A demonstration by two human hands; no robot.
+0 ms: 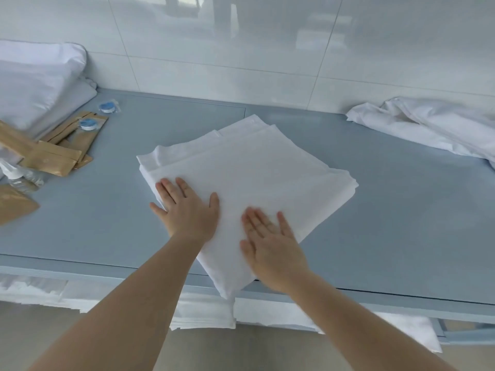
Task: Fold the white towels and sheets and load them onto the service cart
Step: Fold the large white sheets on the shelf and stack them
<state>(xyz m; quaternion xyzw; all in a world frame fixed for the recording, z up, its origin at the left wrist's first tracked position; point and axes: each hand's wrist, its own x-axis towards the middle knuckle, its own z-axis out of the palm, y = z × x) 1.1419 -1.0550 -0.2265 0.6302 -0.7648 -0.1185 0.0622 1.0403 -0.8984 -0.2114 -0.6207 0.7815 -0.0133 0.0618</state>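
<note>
Leftmost, a white pillow lies by brown paper packets and two blue-lidded cups on the blue-grey cart top. At the centre, the left hand and right hand press flat, fingers straight and spread, on the folded white sheet, whose near corner overhangs the front edge. Far right lies a crumpled white sheet.

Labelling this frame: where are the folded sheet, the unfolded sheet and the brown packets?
folded sheet [257,167], head view, bare top face.
unfolded sheet [428,127], head view, crumpled middle.
brown packets [51,158], head view, nearest packet's face.
</note>
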